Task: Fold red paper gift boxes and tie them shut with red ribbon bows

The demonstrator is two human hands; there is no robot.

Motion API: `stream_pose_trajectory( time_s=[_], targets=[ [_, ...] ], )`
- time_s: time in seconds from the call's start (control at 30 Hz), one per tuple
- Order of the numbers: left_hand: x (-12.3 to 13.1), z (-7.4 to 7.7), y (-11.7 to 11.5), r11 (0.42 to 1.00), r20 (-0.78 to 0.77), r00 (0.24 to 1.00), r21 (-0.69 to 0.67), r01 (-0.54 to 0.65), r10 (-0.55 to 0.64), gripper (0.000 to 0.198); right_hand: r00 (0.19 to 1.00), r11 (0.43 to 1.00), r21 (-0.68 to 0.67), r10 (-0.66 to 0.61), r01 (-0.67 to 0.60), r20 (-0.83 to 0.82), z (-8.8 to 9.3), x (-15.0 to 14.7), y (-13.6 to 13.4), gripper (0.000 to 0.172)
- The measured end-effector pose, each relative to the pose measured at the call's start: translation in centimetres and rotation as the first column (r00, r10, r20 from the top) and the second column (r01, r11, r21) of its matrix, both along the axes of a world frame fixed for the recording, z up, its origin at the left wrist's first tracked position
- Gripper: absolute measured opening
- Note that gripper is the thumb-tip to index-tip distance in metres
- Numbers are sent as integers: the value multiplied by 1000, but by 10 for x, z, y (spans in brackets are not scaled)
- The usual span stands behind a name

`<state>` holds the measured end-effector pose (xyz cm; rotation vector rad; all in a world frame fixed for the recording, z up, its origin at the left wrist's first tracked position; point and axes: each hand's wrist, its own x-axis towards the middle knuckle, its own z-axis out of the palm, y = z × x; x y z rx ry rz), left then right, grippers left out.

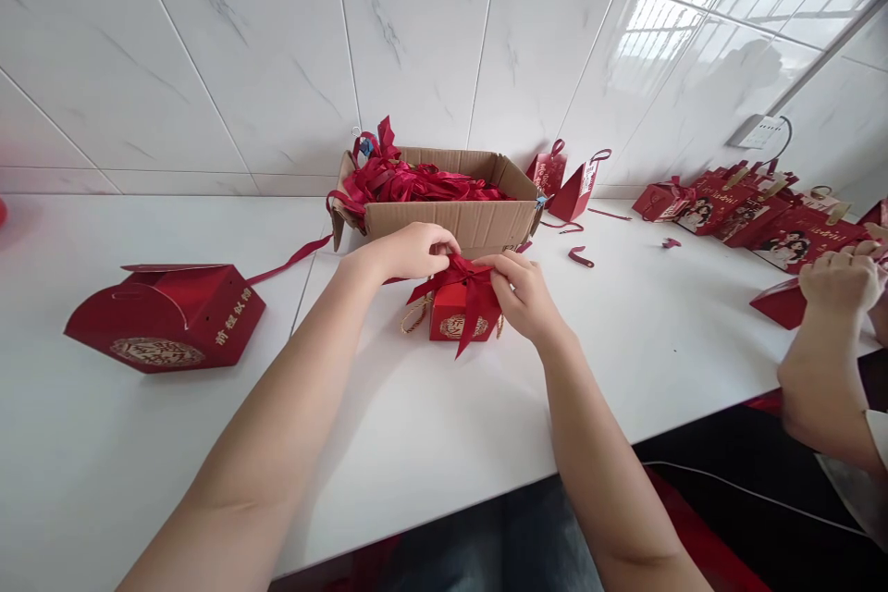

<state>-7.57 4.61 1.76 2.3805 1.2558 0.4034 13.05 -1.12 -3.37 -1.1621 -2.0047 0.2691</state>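
A small red gift box [444,314] with a gold round emblem stands on the white table in front of me. A red ribbon [475,301] is tied in a bow on its top, one tail hanging down the front. My left hand [416,252] pinches the bow from the left, its fingertips partly hidden. On the other side my right hand [520,289] has thumb and fingers closed on the right loop. Gold cord [414,319] shows at the box's sides.
Behind the gift box stands a cardboard box [444,224] heaped with red ribbons [430,183]. A larger red box [166,319] sits at left. Ribbon scraps [581,257] and red gift bags [728,208] lie to the right, near another person's hand [839,279].
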Motion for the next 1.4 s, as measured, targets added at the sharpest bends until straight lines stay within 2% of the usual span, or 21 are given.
stream_pose_trajectory(
  time_s=[0.07,0.17,0.3,0.43,0.57,0.7,0.83,1.0,1.2,1.4],
  targets=[
    [3,0,-2,998,22,998,-17,-56,56,30,999,1000,-8,-8,7,-44,-1,-2,0,27],
    [9,-2,-3,993,-7,993,7,-119,119,41,994,999,21,-29,31,-102,-3,-3,2,21],
    [12,-7,0,995,9,999,82,-47,47,30,994,999,14,35,-34,-102,-4,-3,2,10],
    [11,-3,-3,997,54,998,72,-27,23,28,994,998,1,67,-67,-89,-2,-3,0,15],
    [13,4,-9,994,53,993,34,-107,105,37,995,997,-25,66,-68,-78,0,-3,-1,18],
    [16,8,-13,982,-41,985,95,-162,166,50,995,996,-58,64,-68,-77,0,-3,-2,21],
    [14,11,-14,985,-86,987,115,-129,139,38,995,995,-77,59,-65,-77,1,-3,-3,22],
    [12,13,-14,991,-7,997,113,-70,71,26,994,994,-70,75,-81,-84,1,-3,-3,22],
    [14,4,-8,995,83,996,84,-47,40,21,991,993,-41,109,-113,-79,0,-3,-3,26],
    [14,-11,3,987,119,993,159,-31,12,23,988,988,-26,152,-152,-24,-1,-3,-2,30]
  ],
)
